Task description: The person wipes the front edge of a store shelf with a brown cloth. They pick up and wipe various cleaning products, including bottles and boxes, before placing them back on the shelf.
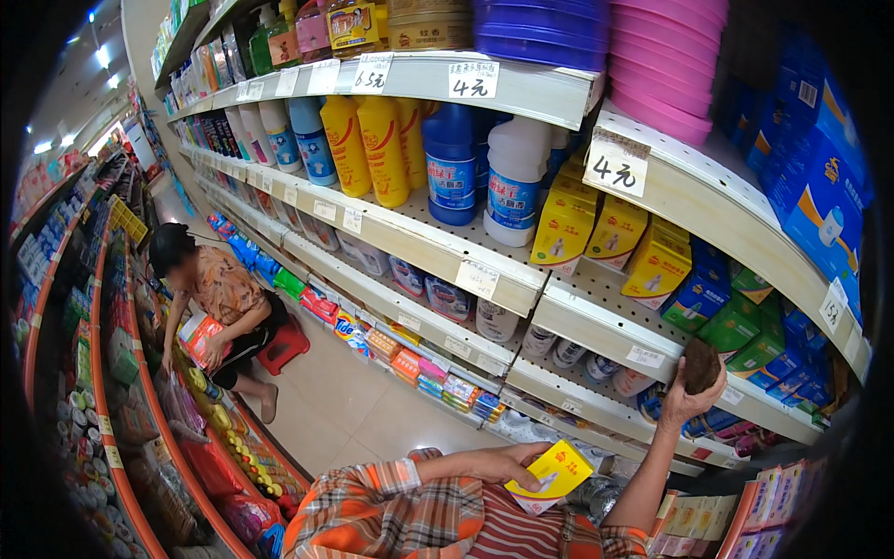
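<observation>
My left hand (513, 467) holds a yellow cardboard box (559, 475) in front of my striped shirt, its printed face turned up. In my right hand (688, 398) is a dark brown wad (700, 367), probably a cloth or sponge. That hand is raised at the front edge of a white metal shelf (607, 328), close to green boxes (730, 325). Matching yellow boxes (656, 262) stand on this shelf to the left of blue boxes (698, 286). Left of them are a white-and-blue cleaner bottle (513, 185) and a blue bottle (449, 168).
Pink basins (663, 63) and large blue cartons (817, 182) occupy the upper shelf. To the left, another person (216, 293) sits on a red stool (283, 346), holding a packet beside the opposite shelves (133, 349). Tiled floor (349, 398) runs between the shelves.
</observation>
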A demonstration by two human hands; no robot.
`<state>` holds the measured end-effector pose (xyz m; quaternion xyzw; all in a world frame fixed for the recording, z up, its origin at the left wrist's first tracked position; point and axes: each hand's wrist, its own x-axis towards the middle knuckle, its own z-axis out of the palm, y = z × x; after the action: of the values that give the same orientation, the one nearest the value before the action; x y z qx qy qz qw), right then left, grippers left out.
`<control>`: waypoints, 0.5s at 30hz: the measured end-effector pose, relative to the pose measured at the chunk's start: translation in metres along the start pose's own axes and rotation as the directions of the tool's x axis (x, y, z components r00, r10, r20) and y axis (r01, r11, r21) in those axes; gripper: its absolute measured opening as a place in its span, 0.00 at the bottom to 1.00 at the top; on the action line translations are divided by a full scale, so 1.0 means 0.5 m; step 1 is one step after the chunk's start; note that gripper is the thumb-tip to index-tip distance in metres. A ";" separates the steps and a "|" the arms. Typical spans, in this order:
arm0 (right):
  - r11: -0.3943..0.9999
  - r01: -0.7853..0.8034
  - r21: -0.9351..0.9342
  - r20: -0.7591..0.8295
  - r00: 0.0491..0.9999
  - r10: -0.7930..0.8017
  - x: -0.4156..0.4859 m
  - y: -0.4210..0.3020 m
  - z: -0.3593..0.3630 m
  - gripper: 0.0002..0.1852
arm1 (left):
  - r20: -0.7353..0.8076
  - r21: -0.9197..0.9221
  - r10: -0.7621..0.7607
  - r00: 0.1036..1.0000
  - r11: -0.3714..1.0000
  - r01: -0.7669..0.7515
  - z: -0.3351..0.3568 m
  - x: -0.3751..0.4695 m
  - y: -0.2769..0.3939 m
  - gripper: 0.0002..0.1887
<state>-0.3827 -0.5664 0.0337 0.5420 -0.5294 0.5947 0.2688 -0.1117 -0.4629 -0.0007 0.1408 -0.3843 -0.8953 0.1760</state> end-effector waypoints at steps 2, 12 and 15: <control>0.999 -0.031 0.042 0.001 1.000 0.031 0.000 -0.001 0.000 0.32 | -0.046 -0.009 0.028 0.999 1.000 -0.028 0.004 -0.003 0.009 0.38; 0.999 -0.015 0.038 -0.014 1.000 0.015 0.002 -0.002 0.001 0.32 | -0.543 0.144 0.508 0.669 0.841 -0.522 -0.036 -0.065 0.128 0.31; 0.999 -0.017 0.036 -0.010 1.000 0.017 0.003 -0.004 0.001 0.32 | -0.577 0.137 0.575 0.580 0.768 -0.625 -0.024 -0.073 0.148 0.29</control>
<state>-0.3814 -0.5667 0.0358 0.5390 -0.5217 0.6094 0.2568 -0.0589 -0.5026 0.0504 0.2650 -0.2980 -0.7076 0.5834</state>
